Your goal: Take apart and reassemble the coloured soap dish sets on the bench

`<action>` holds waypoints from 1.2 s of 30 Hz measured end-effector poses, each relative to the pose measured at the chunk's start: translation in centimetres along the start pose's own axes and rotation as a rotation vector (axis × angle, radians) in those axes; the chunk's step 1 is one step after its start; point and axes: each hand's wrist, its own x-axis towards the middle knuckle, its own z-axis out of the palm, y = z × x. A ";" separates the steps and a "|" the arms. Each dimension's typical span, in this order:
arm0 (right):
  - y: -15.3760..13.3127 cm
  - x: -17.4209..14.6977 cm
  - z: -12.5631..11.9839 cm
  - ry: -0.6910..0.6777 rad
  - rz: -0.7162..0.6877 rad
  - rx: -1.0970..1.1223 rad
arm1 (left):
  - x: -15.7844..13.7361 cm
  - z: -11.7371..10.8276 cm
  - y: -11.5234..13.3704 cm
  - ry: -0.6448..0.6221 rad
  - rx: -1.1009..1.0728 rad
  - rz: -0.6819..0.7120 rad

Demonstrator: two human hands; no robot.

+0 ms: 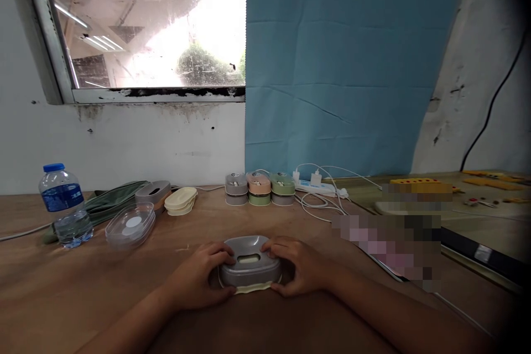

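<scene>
A grey oval plastic box part [251,274] with a slot in its top lies on the table in front of me. A thin cream-coloured edge [253,289] shows beneath it. At its left end, my left hand [203,276] grips it, fingers on the top and thumb low at the front edge. My right hand [296,265] holds the opposite end in the same way. Through the slot something pale shows. The undersides of the box are hidden.
Behind stand several small stacked oval boxes [259,191] beside a white power strip [317,187] with cables. Further left are stacked cream oval pieces [180,201], grey oval parts [152,192], clear lids [130,225] and a water bottle [66,213]. A blurred-out object [390,243] lies right.
</scene>
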 end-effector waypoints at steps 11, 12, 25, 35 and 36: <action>0.6 -0.3 0.1 0.146 -0.175 -0.143 | 0.1 -0.3 -0.4 0.067 -0.004 0.097; 0.6 -0.2 0.1 0.153 -0.179 -0.148 | 0.1 -0.2 -0.4 0.070 -0.007 0.095; 1.4 -0.3 0.2 0.090 -0.116 -0.048 | 0.2 0.2 -0.8 0.030 -0.181 -0.009; 1.1 0.1 0.1 -0.002 -0.021 0.078 | 0.2 0.3 -1.5 -0.005 -0.148 -0.028; 1.0 0.1 0.0 -0.018 0.000 0.093 | 0.2 0.3 -1.5 0.004 -0.123 -0.033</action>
